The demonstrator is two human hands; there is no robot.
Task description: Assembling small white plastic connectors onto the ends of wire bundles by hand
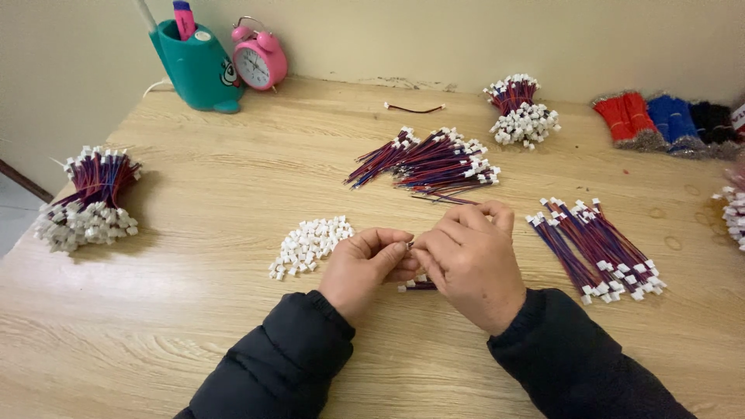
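Between both hands' fingertips (pixel 405 250), wire lead (pixel 419 285)

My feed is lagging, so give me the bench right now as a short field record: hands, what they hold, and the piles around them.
left hand: pinched shut on a small wire lead, at table centre
right hand: fingertips meet the left hand's, on the same wire lead
loose white connectors: pile just left of the hands
loose red-blue leads: heap behind the hands
finished leads: fanned right of the hands
bundled leads: far left
surface: wooden table
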